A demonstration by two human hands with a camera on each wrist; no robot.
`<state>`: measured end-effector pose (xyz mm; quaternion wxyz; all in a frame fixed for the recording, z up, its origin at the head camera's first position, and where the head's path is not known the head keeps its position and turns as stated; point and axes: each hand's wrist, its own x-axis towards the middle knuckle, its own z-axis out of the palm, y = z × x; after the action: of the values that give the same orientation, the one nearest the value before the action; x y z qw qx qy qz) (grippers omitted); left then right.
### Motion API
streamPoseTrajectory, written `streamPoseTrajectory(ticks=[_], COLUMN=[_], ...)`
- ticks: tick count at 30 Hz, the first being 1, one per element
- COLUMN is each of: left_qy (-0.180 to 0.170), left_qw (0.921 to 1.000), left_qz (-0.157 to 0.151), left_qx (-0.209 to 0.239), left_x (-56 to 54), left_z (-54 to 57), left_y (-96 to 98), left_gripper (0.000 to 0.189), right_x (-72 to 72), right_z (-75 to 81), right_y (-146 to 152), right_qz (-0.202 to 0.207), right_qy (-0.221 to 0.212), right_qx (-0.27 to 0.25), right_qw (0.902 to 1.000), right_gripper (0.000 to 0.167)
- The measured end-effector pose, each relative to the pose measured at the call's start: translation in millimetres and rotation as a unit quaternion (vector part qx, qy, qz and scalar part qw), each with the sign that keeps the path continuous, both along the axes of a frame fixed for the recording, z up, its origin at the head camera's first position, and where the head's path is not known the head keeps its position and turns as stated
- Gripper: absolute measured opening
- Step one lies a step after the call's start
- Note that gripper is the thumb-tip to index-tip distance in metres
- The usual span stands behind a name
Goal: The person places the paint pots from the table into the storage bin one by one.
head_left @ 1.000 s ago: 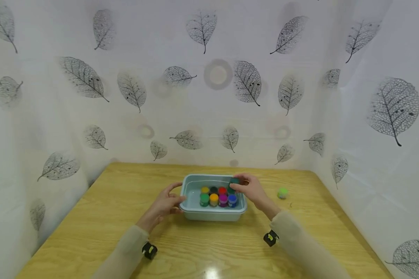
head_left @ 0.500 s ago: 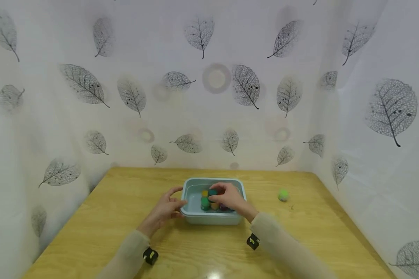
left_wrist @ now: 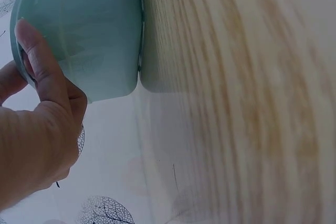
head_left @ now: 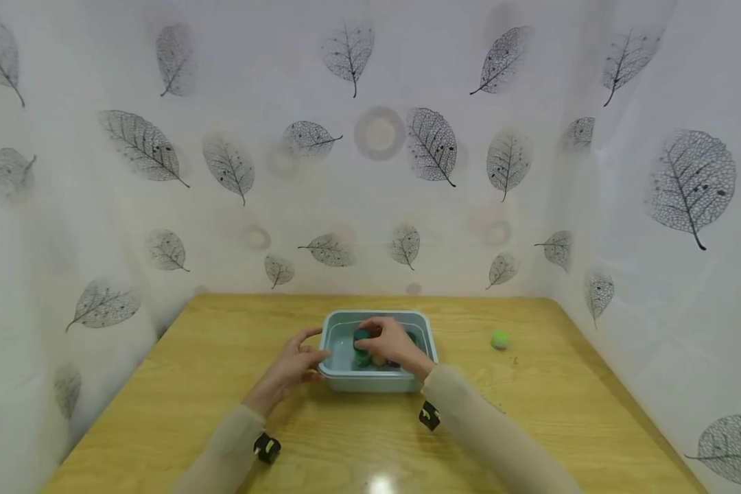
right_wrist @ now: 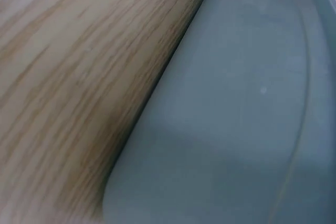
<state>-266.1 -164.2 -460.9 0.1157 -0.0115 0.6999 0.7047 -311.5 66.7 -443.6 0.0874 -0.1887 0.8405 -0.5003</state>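
Note:
A pale blue-green plastic bin (head_left: pixel 377 384) stands on the table with small lidded paint jars inside. At its left end, my left hand (head_left: pixel 289 366) pinches the rim, with fingers on both sides of the edge in the left wrist view. My right hand (head_left: pixel 392 341) reaches inside over the right part of the bin and pinches a dark teal-lidded jar (head_left: pixel 361 335). Close below that jar is a green jar (head_left: pixel 362 359); I cannot tell whether they touch. The right hand covers most of the other jars. Mostly the bin's outer wall (right_wrist: pixel 226 108) fills the right wrist view.
A light green jar (head_left: pixel 499 339) stands alone on the wooden table (head_left: pixel 160 384), right of the bin. Behind the table hangs a white curtain (head_left: pixel 321 178) with a leaf print.
My right hand has carried the dark teal-lidded jar leftward, from the bin's back right corner to its left-middle part, over the other jars. My left hand has stayed on the rim.

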Motion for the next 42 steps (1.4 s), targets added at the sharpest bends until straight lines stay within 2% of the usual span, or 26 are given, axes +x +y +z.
streamPoseTrajectory(ticks=[7, 13, 22, 31, 42], left_qy=[0.002, 0.002, -0.003, -0.008, -0.013], left_qw=[1.0000, 1.0000, 1.0000, 0.9999, 0.9998], left_qz=[-0.009, -0.002, 0.006, 0.006, 0.007], left_qx=[-0.002, -0.007, -0.005, -0.012, -0.010], left_x=[-0.1, -0.8, -0.2, -0.4, -1.2], left_z=[1.2, 1.3, 1.5, 1.9, 3.4], left_y=[-0.2, -0.9, -1.1, -0.2, 0.5], left_gripper=[0.066, 0.065, 0.064, 0.064, 0.063], right_x=[-6.1, -6.0, -8.9, -14.2, -18.4], right_z=[-3.1, 2.0, 3.6, -3.0, -3.8], right_y=[-7, -14, -24, -29, -31], right_qz=[0.009, 0.023, 0.033, 0.042, 0.027], right_qy=[0.030, 0.057, 0.062, 0.055, 0.066], right_qx=[0.024, 0.038, 0.067, 0.086, 0.118], right_qw=[0.9992, 0.9974, 0.9953, 0.9939, 0.9904], right_gripper=[0.037, 0.038, 0.038, 0.037, 0.036])
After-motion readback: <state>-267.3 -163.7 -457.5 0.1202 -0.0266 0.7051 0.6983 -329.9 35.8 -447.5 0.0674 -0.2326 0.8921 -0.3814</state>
